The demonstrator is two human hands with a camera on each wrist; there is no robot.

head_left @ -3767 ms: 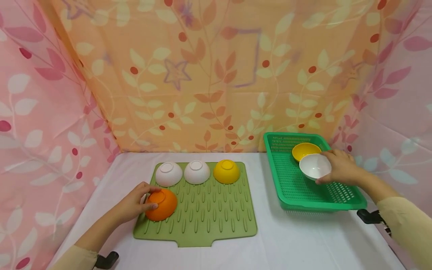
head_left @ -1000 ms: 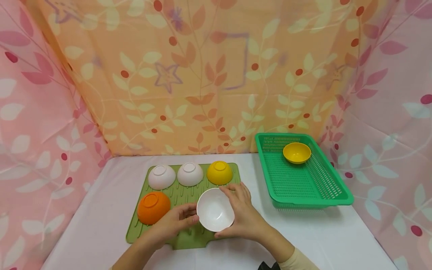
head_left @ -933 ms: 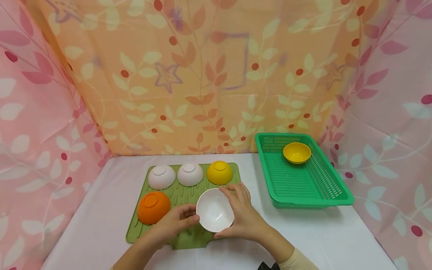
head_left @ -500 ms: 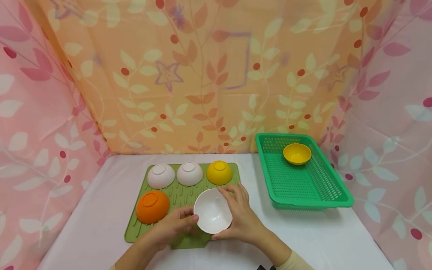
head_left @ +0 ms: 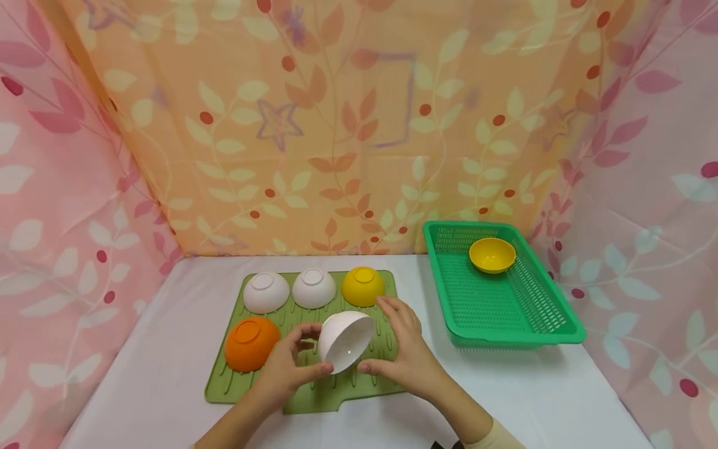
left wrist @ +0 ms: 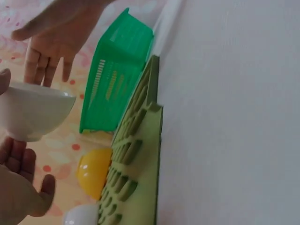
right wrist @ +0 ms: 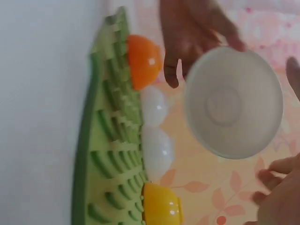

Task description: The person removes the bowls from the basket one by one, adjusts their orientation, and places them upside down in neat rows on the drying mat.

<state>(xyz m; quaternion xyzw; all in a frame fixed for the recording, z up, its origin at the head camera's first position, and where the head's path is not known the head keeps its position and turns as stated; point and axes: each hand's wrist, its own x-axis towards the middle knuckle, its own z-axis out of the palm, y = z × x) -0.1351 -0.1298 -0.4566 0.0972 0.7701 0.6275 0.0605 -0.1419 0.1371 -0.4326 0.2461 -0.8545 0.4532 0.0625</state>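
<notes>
A small white bowl point(head_left: 349, 342) is held tilted on its side above the green drying mat point(head_left: 314, 399), its hollow facing right. My left hand point(head_left: 283, 365) pinches it by the rim, thumb at the near edge and fingers behind. My right hand point(head_left: 409, 352) is spread just right of the bowl, with a gap between them in the head view. The right wrist view shows the bowl's round foot point(right wrist: 223, 106). On the mat, an orange bowl point(head_left: 252, 344), two white bowls point(head_left: 266, 293) and a yellow bowl point(head_left: 363, 287) lie upside down.
A green plastic basket point(head_left: 505, 337) stands to the right on the white-covered table point(head_left: 482, 399), with a yellow bowl point(head_left: 492, 257) upright inside it. Patterned cloth point(head_left: 359, 125) hangs behind and along both sides.
The white bowl came out of the basket in my right hand to above the mat. My left hand left the orange bowl and now holds the white one, turned sideways; my right hand has let go.
</notes>
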